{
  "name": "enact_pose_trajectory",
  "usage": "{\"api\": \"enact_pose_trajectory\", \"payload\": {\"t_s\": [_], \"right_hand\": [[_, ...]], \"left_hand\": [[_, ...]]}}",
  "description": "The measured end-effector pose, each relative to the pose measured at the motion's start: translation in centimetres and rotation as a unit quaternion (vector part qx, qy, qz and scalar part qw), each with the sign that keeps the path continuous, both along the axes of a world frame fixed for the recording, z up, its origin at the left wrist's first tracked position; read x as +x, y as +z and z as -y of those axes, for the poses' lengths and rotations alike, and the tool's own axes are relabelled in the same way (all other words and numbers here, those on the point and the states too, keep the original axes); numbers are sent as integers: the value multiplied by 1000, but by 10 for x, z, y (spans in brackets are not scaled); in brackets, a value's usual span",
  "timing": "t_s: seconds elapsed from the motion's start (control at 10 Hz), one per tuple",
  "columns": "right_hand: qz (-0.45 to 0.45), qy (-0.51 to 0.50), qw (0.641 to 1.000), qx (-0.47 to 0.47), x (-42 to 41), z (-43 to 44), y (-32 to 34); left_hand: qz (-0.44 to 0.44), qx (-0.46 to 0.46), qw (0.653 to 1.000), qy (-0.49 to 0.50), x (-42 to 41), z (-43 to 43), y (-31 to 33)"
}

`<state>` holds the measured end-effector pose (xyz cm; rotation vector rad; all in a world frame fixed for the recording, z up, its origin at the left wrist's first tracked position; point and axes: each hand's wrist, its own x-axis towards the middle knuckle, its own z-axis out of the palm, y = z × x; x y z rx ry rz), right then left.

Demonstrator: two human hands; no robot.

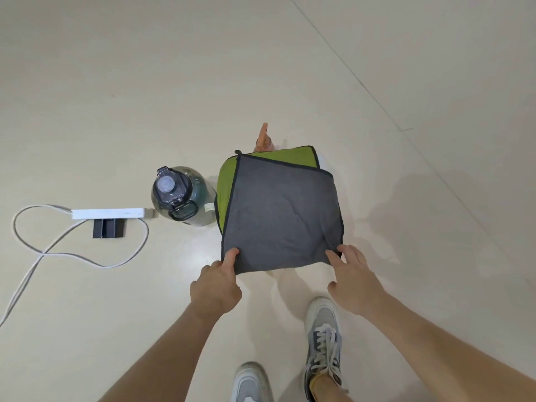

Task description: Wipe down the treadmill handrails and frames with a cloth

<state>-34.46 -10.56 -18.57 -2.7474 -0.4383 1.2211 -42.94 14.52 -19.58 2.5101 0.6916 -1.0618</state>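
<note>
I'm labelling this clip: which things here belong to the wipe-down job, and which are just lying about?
Job: cloth, pinched at its near corners by the left hand and right hand; probably the spray bottle behind it.
Lying about: water bottle, power strip, its cable, black block.

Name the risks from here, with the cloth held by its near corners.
1. The cloth hides most of the spray bottle behind it; swinging it could knock that bottle over.
2. The water bottle stands close beside the cloth's left edge and might be tipped, near the power strip.
3. The cable loops over the floor on the left; a step that way could snag it.
</note>
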Motion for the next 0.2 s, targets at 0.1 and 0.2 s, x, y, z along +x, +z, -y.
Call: {"api": "enact_pose_trajectory", "payload": {"t_s": [0.1,0.2], "right_hand": [[-40,-56,997,20,5,0,19],[4,-189,976,109,14,6,69]], "left_hand": [[60,-38,997,40,3,-5,25],[208,-100,948,219,3,-11,84]]}}
